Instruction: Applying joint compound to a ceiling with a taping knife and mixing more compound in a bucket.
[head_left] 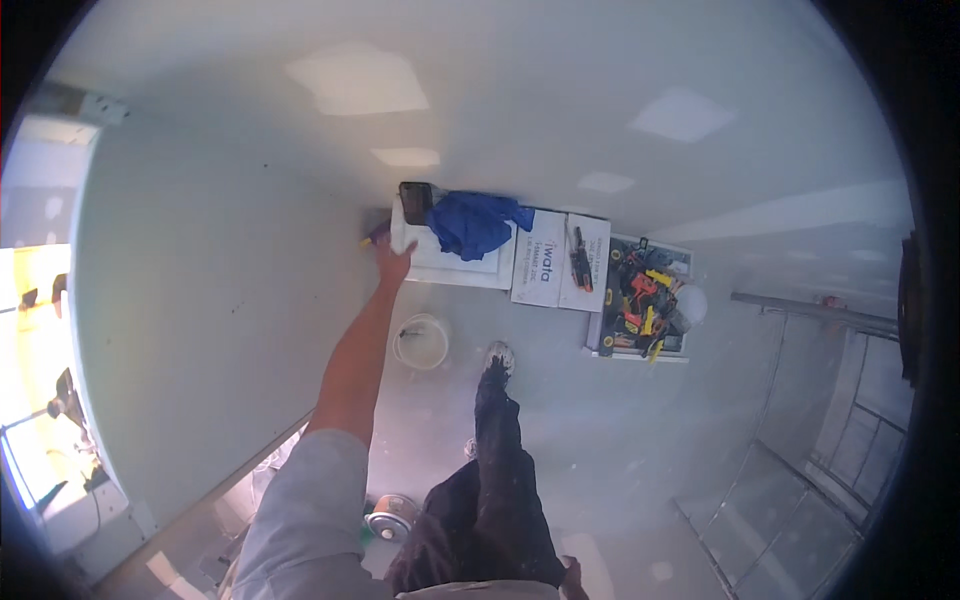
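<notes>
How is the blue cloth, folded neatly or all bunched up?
Bunched up: the blue cloth lies in a loose, creased heap with uneven edges, right of the left hand.

"What crowds the white box (450,268)?"
"A blue cloth (470,225) covers its far right corner; a black container (415,203), its far left."
"Passage?"
"Open floor (560,390) between shoe (502,358) and tool tray (596,336)."

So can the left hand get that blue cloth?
Probably yes: the left hand is beside the white box that the blue cloth lies on, and nothing seems to block the way, though the hand may be holding a small purple thing.
</notes>
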